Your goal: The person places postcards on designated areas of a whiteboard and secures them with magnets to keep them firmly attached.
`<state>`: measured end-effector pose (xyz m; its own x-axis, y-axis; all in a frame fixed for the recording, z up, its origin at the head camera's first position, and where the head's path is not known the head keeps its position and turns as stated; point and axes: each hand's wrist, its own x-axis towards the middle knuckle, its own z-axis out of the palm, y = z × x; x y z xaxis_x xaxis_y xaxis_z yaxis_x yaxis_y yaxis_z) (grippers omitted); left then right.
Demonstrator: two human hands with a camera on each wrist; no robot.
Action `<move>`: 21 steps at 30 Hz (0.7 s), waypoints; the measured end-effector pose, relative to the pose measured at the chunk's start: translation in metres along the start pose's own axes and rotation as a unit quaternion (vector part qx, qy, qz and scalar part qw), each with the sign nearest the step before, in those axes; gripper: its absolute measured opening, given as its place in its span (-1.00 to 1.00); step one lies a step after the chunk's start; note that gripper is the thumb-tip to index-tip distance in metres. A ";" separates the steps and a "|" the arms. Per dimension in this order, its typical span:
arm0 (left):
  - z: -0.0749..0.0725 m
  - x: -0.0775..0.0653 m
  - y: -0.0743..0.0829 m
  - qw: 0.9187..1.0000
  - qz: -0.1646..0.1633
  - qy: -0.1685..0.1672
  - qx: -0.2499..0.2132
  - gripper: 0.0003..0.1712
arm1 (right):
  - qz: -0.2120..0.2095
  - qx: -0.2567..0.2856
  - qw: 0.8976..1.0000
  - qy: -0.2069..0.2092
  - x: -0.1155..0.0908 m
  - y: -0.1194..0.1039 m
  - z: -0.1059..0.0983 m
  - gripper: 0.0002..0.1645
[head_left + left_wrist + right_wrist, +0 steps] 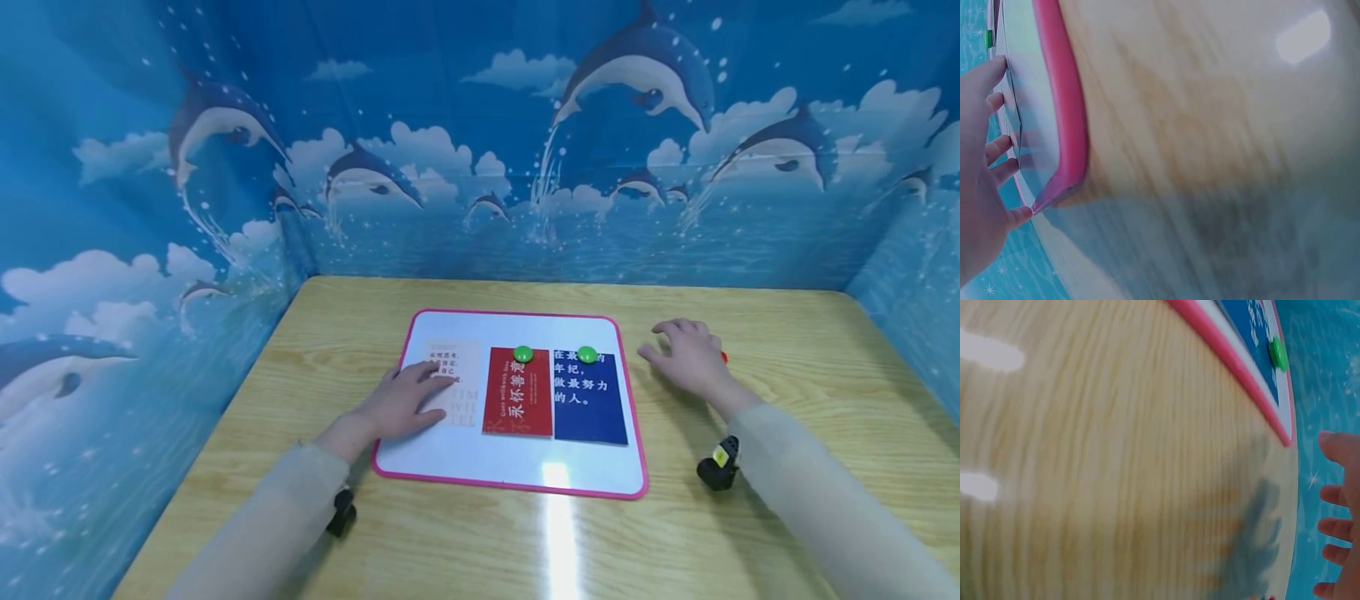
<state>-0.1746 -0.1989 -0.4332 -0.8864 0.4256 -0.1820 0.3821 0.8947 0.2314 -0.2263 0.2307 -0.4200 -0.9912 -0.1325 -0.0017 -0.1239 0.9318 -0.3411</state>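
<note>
A whiteboard (465,454) with a pink rim lies on the table. Three cards lie side by side on it: a pale one (463,408), a red one (536,417) and a dark blue one (590,425), all with printed writing. One green round magnet (522,354) sits at the top of the red card, another (587,355) at the top of the blue card. My left hand (405,402) is spread over the pale card and the board's left edge, fingertips at the card. Right of the board, my right hand (690,357) hovers above the table with loosely bent fingers, holding nothing visible.
A small red thing (723,357), mostly hidden, shows beside my right hand. Bare wooden table (480,542) surrounds the board. A blue curtain with dolphins (450,225) hangs behind the table and at both sides.
</note>
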 end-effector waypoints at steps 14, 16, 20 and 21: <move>-0.001 0.000 0.002 1.000 -0.005 -0.006 -0.003 -0.31 | 0.037 -0.012 0.999 -0.002 -0.009 0.040 -0.010 -0.22; -0.002 0.000 0.002 1.000 -0.004 -0.006 -0.003 -0.31 | 0.044 -0.014 0.999 -0.004 -0.010 0.047 -0.010 -0.19; -0.002 -0.001 0.002 1.000 -0.004 -0.005 -0.002 -0.31 | 0.060 -0.019 0.998 -0.005 -0.011 0.058 -0.009 -0.16; -0.002 -0.001 0.002 1.000 -0.004 -0.004 -0.001 -0.31 | 0.062 -0.020 0.998 -0.005 -0.011 0.060 -0.009 -0.16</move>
<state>-0.1737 -0.1978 -0.4305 -0.8872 0.4194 -0.1922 0.3741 0.8978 0.2322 -0.2233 0.2909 -0.4317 -0.9985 -0.0179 -0.0516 -0.0016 0.9539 -0.3002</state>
